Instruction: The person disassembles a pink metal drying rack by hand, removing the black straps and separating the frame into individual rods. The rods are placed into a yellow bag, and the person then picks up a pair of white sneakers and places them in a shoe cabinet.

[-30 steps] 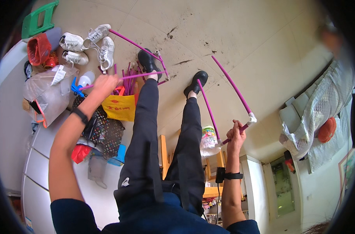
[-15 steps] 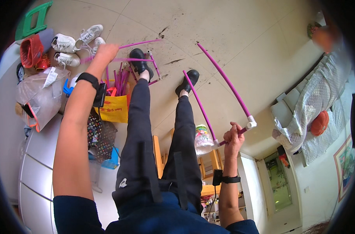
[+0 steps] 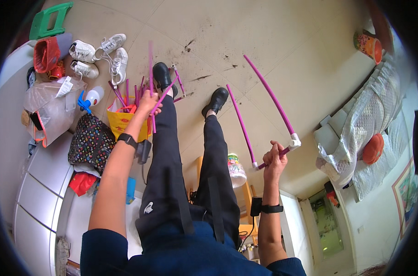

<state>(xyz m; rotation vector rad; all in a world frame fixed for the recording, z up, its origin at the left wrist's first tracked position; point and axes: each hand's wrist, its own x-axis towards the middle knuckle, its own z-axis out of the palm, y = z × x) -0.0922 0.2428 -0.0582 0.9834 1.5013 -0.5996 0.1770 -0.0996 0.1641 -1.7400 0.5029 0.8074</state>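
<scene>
My left hand (image 3: 149,103) is closed around two thin purple tubes (image 3: 152,120) that cross each other; the upper end of one is smeared by motion. It is beside a yellow bag (image 3: 119,122) from which several more purple tubes (image 3: 127,87) stick up. My right hand (image 3: 274,161), on the right, grips the short crossbar of a U-shaped purple tube frame (image 3: 269,94). White connectors (image 3: 295,142) join its corners, and its two long tubes point away from me, their far ends free. Another purple tube piece with white joints (image 3: 180,81) lies by my left shoe.
White shoes (image 3: 119,64), a green stool (image 3: 51,20), a clear plastic bag (image 3: 50,103) and a patterned bag (image 3: 91,143) are on the left. A white tub (image 3: 236,171) is near my right leg. On the right, a quilted cover (image 3: 356,124) lies over furniture.
My left hand has come down and to the right, turning the tubes from nearly level to steeper. My right hand and its frame have stayed almost in place.
</scene>
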